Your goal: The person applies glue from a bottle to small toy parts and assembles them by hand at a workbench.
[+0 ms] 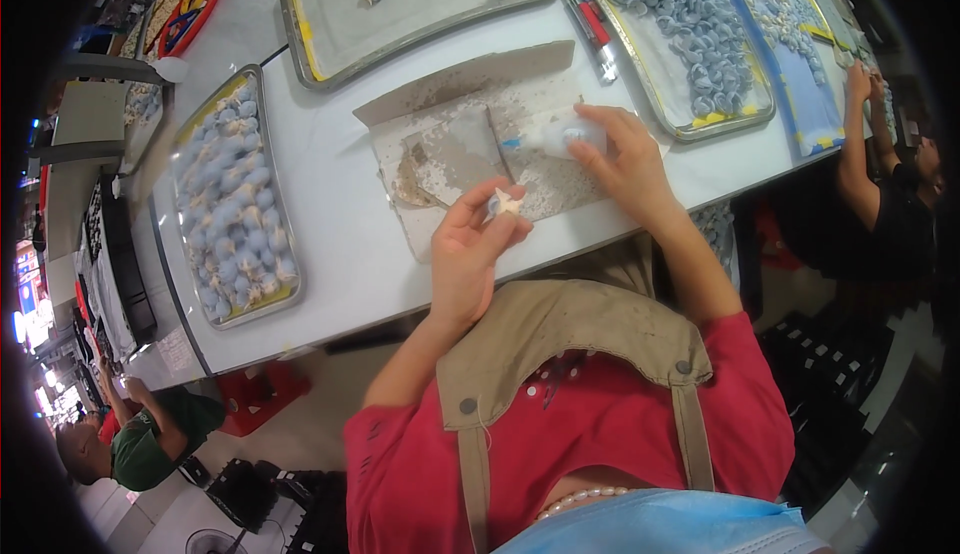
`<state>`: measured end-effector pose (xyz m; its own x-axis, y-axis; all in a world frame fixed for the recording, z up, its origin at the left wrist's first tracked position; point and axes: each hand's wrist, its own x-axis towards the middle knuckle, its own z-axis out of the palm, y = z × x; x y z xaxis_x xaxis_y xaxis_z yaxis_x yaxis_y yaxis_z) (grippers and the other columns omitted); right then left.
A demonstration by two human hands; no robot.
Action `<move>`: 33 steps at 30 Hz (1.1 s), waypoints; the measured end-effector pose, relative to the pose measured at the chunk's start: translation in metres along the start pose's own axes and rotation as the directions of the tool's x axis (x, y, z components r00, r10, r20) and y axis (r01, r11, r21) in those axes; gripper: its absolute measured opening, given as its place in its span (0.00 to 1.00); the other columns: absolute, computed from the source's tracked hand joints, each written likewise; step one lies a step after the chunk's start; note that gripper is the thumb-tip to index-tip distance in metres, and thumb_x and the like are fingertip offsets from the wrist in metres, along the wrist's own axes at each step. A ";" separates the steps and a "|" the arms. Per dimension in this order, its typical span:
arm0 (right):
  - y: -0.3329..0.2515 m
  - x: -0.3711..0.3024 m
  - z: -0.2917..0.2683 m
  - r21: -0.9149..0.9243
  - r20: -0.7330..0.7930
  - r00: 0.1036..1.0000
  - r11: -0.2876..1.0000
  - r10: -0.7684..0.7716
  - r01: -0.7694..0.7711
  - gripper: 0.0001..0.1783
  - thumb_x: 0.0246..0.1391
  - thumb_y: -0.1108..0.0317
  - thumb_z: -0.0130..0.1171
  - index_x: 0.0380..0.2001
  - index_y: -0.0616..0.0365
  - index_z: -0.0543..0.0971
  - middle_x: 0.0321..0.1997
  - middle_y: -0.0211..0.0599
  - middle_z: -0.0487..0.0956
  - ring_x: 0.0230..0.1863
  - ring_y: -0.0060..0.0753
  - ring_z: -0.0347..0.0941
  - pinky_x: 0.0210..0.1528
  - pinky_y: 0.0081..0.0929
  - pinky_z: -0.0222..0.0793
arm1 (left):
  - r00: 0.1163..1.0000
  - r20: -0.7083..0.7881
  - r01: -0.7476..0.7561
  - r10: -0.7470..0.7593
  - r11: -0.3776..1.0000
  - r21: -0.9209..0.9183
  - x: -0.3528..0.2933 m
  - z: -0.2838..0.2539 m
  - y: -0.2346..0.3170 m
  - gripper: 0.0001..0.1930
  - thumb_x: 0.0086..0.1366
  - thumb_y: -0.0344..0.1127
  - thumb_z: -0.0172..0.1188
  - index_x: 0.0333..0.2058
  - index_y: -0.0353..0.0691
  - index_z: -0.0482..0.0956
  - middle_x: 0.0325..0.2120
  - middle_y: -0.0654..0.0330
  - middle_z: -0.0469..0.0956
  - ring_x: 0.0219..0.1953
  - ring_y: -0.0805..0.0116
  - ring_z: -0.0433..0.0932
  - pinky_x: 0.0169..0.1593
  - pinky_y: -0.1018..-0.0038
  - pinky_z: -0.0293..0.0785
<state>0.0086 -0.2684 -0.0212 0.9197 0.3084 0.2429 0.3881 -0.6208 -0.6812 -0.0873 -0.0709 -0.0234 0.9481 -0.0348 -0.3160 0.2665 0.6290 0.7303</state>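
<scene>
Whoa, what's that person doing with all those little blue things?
The person's left hand holds a small cream-and-blue piece near a stained cardboard sheet. Their right hand grips a whitish squeeze bottle, its blue tip pointing left, apart from the piece. A tray crowded with blue-and-cream pieces lies to the left; another tray, beyond the cardboard, shows only a few.

Your bottle point(553, 138) looks smooth, translucent plastic; the cardboard point(470, 82) is rough and matt, your apron point(575, 314) matt cloth, the far tray point(318, 84) shiny metal.

Cream piece point(507, 203), whitish blue-tipped bottle point(556, 138), brown-speckled cardboard point(545, 182)
</scene>
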 end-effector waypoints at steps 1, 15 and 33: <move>-0.001 -0.001 0.000 0.030 0.065 0.995 0.996 0.077 -0.079 0.20 0.45 0.63 0.61 0.43 0.57 0.73 0.36 0.43 0.74 0.38 0.41 0.69 0.40 0.31 0.66 | 1.000 -0.015 0.012 -0.012 1.000 0.006 -0.001 0.001 -0.001 0.20 0.60 0.26 0.53 0.52 0.34 0.64 0.46 0.53 0.72 0.38 0.72 0.75 0.43 0.78 0.72; -0.008 -0.037 -0.009 0.722 0.165 0.934 0.606 0.318 -0.334 0.13 0.53 0.68 0.56 0.40 0.58 0.68 0.34 0.24 0.71 0.34 0.13 0.64 0.38 0.14 0.61 | 1.000 -0.014 -0.018 0.019 0.993 0.113 -0.007 0.001 -0.012 0.19 0.60 0.27 0.55 0.49 0.37 0.64 0.45 0.52 0.72 0.38 0.71 0.74 0.41 0.79 0.72; -0.022 -0.056 -0.023 0.728 0.172 0.963 0.631 0.209 -0.267 0.17 0.51 0.63 0.60 0.40 0.58 0.67 0.34 0.26 0.70 0.35 0.14 0.64 0.38 0.13 0.61 | 0.996 -0.004 -0.092 0.094 0.982 0.164 -0.015 0.004 -0.008 0.20 0.59 0.24 0.55 0.51 0.33 0.66 0.45 0.56 0.71 0.37 0.76 0.72 0.38 0.82 0.69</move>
<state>-0.0500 -0.2888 -0.0041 0.9563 0.2911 -0.0268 -0.0434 0.0505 -0.9978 -0.1027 -0.0786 -0.0223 0.9683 0.0282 -0.2484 0.2025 0.4940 0.8456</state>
